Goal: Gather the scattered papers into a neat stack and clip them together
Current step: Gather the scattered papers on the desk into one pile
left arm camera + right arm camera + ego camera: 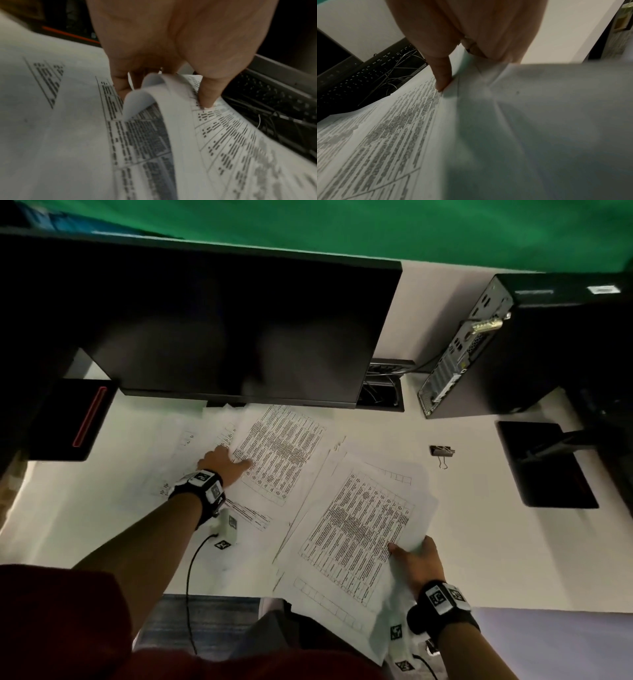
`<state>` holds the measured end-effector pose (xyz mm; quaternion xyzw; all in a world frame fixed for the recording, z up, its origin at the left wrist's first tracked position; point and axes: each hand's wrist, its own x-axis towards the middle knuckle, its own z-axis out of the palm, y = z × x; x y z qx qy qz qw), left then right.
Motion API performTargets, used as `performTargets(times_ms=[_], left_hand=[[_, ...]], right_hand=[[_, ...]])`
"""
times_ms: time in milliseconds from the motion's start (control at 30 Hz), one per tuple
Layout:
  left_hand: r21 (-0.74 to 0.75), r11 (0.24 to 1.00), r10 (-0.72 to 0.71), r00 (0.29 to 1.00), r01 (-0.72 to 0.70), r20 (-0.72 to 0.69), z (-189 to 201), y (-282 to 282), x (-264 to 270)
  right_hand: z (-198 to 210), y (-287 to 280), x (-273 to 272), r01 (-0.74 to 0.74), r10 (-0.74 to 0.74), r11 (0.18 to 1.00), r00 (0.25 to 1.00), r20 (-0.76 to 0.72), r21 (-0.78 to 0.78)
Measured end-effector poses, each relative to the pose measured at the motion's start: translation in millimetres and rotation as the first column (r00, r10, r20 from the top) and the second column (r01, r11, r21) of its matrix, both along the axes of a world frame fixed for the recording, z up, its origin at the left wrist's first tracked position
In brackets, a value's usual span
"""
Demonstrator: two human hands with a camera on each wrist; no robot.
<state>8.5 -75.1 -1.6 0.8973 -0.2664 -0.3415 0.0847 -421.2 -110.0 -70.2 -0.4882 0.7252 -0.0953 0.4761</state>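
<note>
The fingers point(120, 86) of the left hand point(222, 462) curl under a lifted corner of a printed sheet point(281, 453) while the thumb presses on top, so that sheet is pinched. The right hand point(416, 559) pinches the near edge of the larger sheaf of papers point(356, 529), thumb on the print, fingers beneath.

From the right hand, the left-hand sheet lies at about ten o'clock and the binder clip point(442, 453) on the bench point(479, 542) at about one o'clock, apart from all the paper.

To do this well, I judge the left sheet should slide flat toward the sheaf rather than lift high, since the pinched corner is already folding. Square the edges against the bench before reaching for the clip.

Only the left wrist view shows the curled corner; only the head view shows the clip and the fainter sheets farther left.
</note>
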Motion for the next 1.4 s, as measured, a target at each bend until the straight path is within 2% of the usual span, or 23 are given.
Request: performTargets(times_ms=[100,133,200,300,400,467,500,567,633,667,700,767,800,833,900,967,1067,1233,1333,1400], left_hand=[[-0.155,0.962,0.186,0.956,-0.225,-0.228,12.8,-2.2,-6.7],[-0.194,0.943,0.219,0.944,-0.269,-0.245,17.5,-1.9,-6.4],[-0.258,0.927,0.227,0.955,-0.272,-0.191,29.4,-1.1,-6.3],[-0.311,0.943,0.114,0.993,-0.122,-0.044,51.7,2.0,-11.7],[-0.365,0.929,-0.039,0.997,0.06,0.064,75.4,8.4,-28.0],[-0.396,0.893,-0.174,0.975,0.216,0.138,94.1,14.9,-47.4],[-0.435,0.851,-0.255,0.955,0.295,0.15,106.2,18.9,-60.2],[-0.534,0.744,-0.417,0.903,0.402,0.099,129.4,25.3,-82.8],[-0.639,0.661,-0.527,0.85,0.392,-0.024,149.8,30.9,-101.8],[-0.698,0.656,-0.529,0.835,0.287,-0.153,156.1,32.4,-107.6],[-0.729,0.674,-0.483,0.817,0.119,-0.314,159.4,33.0,-111.2],[-0.694,0.685,-0.344,0.74,-0.224,-0.578,151.3,33.0,-115.2],[-0.66,0.686,-0.274,0.731,-0.306,-0.624,142.7,32.4,-116.8],[-0.634,0.705,-0.21,0.761,-0.317,-0.614,132.2,31.8,-118.5],[-0.583,0.775,-0.125,0.844,-0.245,-0.521,101.2,34.2,-120.4],[-0.506,0.846,-0.069,0.905,-0.171,-0.421,68.7,42.5,-121.7],[-0.39,0.921,-0.098,0.96,-0.013,-0.263,29.7,56.5,-125.3],[-0.226,0.952,-0.247,0.953,0.204,-0.178,7.4,63.4,-144.7],[-0.146,0.896,-0.439,0.887,0.42,-0.144,3.1,63.7,-156.2],[-0.12,0.859,-0.51,0.852,0.498,-0.115,0.4,63.6,-159.8]], right_hand=[[3.7,0.5,2.0,0.024,-0.024,1.0,0.999,0.027,-0.016],[4.5,0.7,2.1,0.032,-0.032,0.999,0.999,0.033,-0.006],[5.9,2.1,0.3,0.044,-0.045,0.999,0.997,0.06,0.014],[9.1,3.8,-3.9,0.014,-0.014,1.0,0.994,0.108,0.004],[13.7,3.5,-3.8,-0.006,0.006,1.0,0.995,0.097,-0.005],[14.0,4.1,-2.1,0.003,-0.001,1.0,0.996,0.084,-0.017],[12.8,4.4,-1.9,0.003,-0.001,1.0,0.997,0.074,-0.024],[10.2,3.8,-2.0,0.001,0.001,0.999,0.998,0.068,-0.033],[10.5,4.0,-2.4,0.012,-0.01,0.999,0.997,0.078,-0.032],[11.5,4.4,-2.5,0.017,-0.014,0.999,0.997,0.08,-0.031],[13.1,5.4,-2.4,0.015,-0.012,0.999,0.996,0.086,-0.034],[13.7,5.8,-2.6,0.009,-0.006,1.0,0.993,0.119,-0.025],[15.3,6.1,-2.8,0.004,-0.001,1.0,0.99,0.14,-0.02],[15.7,6.3,-3.1,0.009,-0.007,1.0,0.985,0.171,-0.009],[17.2,5.9,-3.3,0.042,-0.045,0.999,0.972,0.232,0.018],[15.4,4.7,-3.5,0.144,-0.165,0.986,0.936,0.31,0.089],[9.7,5.0,-4.8,0.244,-0.274,0.961,0.901,0.335,0.131],[19.0,7.6,-4.3,0.172,-0.194,0.98,0.946,0.261,0.104],[25.1,9.1,-2.7,0.093,-0.099,0.995,0.962,0.256,0.036],[19.4,9.8,-3.4,0.038,-0.038,0.999,0.975,0.217,0.007]])
